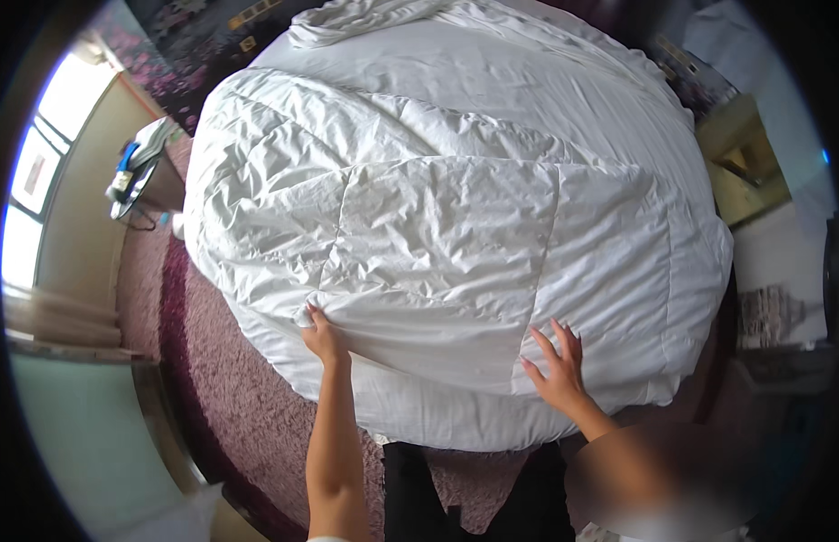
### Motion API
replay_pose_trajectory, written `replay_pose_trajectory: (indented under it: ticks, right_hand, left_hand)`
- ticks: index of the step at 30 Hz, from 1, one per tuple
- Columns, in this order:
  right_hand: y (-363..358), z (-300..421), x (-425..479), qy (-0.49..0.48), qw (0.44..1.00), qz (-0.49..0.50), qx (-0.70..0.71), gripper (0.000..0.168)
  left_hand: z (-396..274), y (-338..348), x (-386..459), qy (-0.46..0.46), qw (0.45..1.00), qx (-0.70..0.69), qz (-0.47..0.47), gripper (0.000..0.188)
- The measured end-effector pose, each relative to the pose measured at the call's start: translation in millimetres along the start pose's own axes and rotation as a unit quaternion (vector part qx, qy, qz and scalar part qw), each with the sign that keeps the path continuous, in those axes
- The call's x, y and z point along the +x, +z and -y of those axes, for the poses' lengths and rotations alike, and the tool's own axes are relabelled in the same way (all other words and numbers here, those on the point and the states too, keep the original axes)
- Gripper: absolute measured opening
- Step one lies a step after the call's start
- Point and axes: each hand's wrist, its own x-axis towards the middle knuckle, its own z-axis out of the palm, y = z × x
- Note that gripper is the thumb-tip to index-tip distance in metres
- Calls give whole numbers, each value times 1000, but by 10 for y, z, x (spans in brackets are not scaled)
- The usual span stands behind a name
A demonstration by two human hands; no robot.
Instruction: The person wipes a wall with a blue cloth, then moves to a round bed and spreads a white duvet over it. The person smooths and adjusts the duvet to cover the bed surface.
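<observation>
A white quilted duvet (pixel 446 223) lies over the near part of a bed, creased and folded back on itself at the far left. My left hand (pixel 323 337) pinches the duvet near its front edge, where the cloth bunches at the fingertips. Over the duvet's right front part, my right hand (pixel 560 369) has its fingers spread and holds nothing; whether the fingertips touch the cloth I cannot tell. White sheet (pixel 514 74) shows on the bed beyond the duvet and hangs below its near edge.
Bunched white bedding (pixel 365 20) sits at the bed's far end. To the left, a small bedside table (pixel 159 186) bears several items, near a window (pixel 37 169). Pinkish carpet (pixel 243 379) surrounds the bed. A yellowish cabinet (pixel 748 162) stands at the right.
</observation>
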Motion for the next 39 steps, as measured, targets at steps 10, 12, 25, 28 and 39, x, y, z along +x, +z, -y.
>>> replay_pose_trajectory:
  ticks: [10,12,25,28,39]
  right_hand:
    - [872,496,166,228,971,48,-52,54]
    - [929,603,315,252,966,-60,8,50]
    - [1823,674,1399,387,885,-218,-137,50]
    - [1878,640,1395,384,889,-218,-121,46]
    - [1603,654,1352,417,884,-195,-82,46]
  left_hand:
    - [73,-315,-315,23,916,395,-68,70]
    - [-21,-239,-228,172,851,479,-130,69]
    - [-1897,2538,893,684,464,441,350,43]
    - [-1709,2879,784,680,405,459,403,44]
    - [-2519,3180,615,797,364,259,406,20]
